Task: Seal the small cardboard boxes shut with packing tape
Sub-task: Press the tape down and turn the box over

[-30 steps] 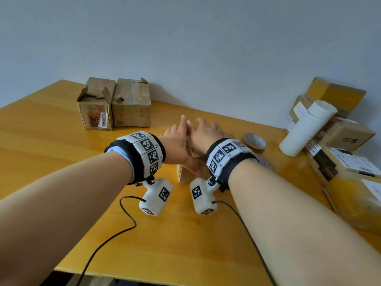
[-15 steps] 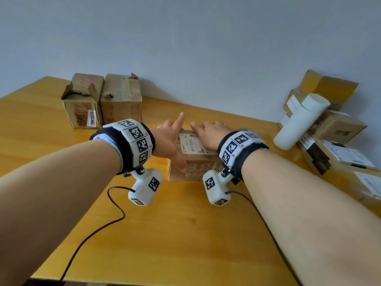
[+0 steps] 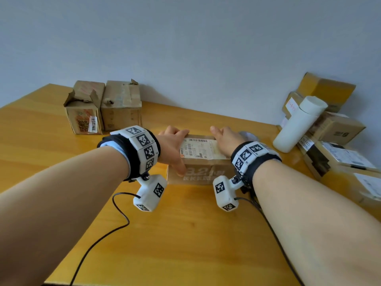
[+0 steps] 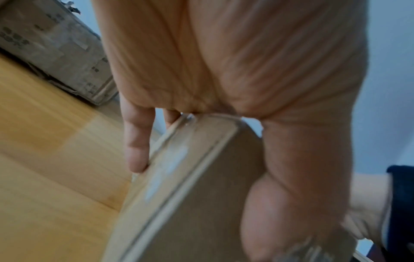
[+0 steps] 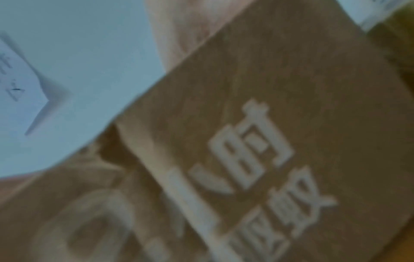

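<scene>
A small cardboard box with a white shipping label on top lies on the wooden table in the head view. My left hand grips its left end, fingers curled over the far edge and thumb on the printed front face. In the left wrist view the box sits between the fingers and the thumb. My right hand covers the box's right end, fingers bent over the top; its thumb is hidden. The blurred right wrist view shows the box's printed face very close. A tape roll lies just behind my right hand.
Two worn cardboard boxes stand at the back left by the wall. A white cylinder leans on a pile of boxes along the right side. Black cables trail from both wrist cameras over the table's near part.
My hands were pressed together over the middle of the box top. They have slid apart to its left and right ends, uncovering the label.
</scene>
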`<action>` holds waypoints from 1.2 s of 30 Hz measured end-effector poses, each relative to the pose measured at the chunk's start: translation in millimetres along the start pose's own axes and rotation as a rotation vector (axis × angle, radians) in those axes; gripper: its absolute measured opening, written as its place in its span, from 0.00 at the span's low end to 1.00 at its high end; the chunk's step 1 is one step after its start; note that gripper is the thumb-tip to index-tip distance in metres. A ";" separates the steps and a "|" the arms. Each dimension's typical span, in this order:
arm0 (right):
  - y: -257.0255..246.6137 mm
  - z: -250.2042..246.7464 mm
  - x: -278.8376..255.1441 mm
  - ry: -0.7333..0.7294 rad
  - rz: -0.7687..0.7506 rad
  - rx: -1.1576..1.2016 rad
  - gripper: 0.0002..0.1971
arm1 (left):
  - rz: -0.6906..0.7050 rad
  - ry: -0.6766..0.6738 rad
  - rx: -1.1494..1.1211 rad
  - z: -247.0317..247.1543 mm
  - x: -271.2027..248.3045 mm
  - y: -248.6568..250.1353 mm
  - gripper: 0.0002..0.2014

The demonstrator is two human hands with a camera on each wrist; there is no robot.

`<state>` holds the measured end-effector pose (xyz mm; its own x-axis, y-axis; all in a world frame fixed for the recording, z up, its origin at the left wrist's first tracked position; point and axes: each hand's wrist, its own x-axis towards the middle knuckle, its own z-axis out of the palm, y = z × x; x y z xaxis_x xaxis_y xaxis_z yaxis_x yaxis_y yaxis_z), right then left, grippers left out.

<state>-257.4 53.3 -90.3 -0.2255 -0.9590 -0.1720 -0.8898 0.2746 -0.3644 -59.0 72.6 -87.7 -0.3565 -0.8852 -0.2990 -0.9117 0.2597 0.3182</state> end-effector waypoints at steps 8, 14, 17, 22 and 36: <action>-14.9 -40.8 -21.9 0.096 -0.225 0.365 0.28 | -0.001 0.020 -0.244 -2.8 -11.0 -10.9 0.62; -58.2 -60.3 -49.1 0.150 -0.384 0.273 0.27 | 0.001 -0.003 -0.479 15.1 -18.1 2.0 0.66; -73.7 -57.6 -54.5 0.143 -0.396 0.111 0.30 | 0.148 0.110 -0.560 4.7 -19.1 21.0 0.70; -77.2 -53.2 -46.0 0.106 -0.305 0.147 0.35 | 0.328 0.052 -0.818 -25.9 -33.1 23.9 0.73; -58.8 -49.0 -50.1 0.019 -0.314 0.304 0.35 | 0.259 0.019 -0.973 -20.8 -42.8 7.7 0.64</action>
<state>-213.2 81.7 -15.4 0.0274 -0.9996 0.0057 -0.7599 -0.0245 -0.6496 -46.6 104.5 -53.8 -0.5092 -0.8543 -0.1043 -0.2405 0.0249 0.9703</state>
